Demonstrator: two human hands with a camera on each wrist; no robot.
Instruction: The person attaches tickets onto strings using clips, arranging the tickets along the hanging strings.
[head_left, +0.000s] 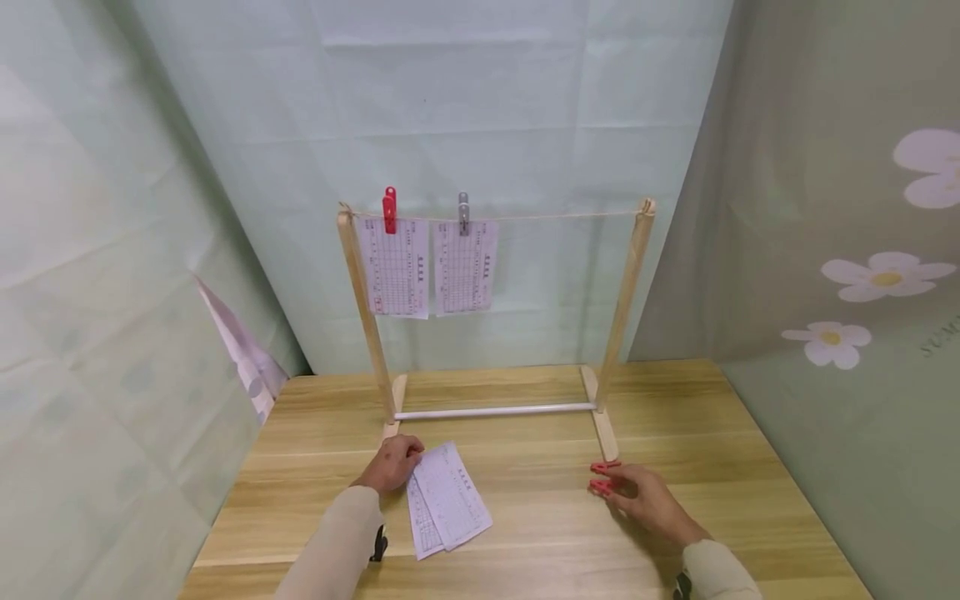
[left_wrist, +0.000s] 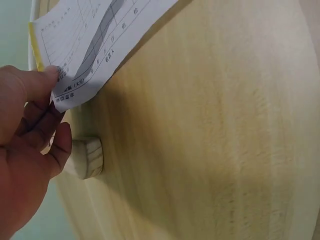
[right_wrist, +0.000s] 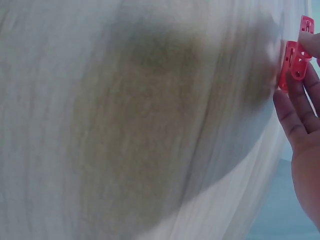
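Note:
My left hand (head_left: 392,463) pinches the upper left corner of a printed paper slip (head_left: 453,492), with the thumb on top and fingers beneath in the left wrist view. A second slip (head_left: 425,527) lies partly under it on the table. At the right, my right hand (head_left: 647,502) pinches a red clip (right_wrist: 300,65) between thumb and fingers. Another red clip (right_wrist: 286,62) is right beside it, and its contact with the fingers is hard to tell. Two printed slips hang from the string, one by a red clip (head_left: 390,210), one by a grey clip (head_left: 463,215).
A wooden rack with a left post (head_left: 366,317), a right post (head_left: 626,304) and a white crossbar (head_left: 495,411) stands at the table's back. String (head_left: 562,217) runs between the post tops. Cloth curtains (head_left: 525,100) surround the wooden table (head_left: 525,575).

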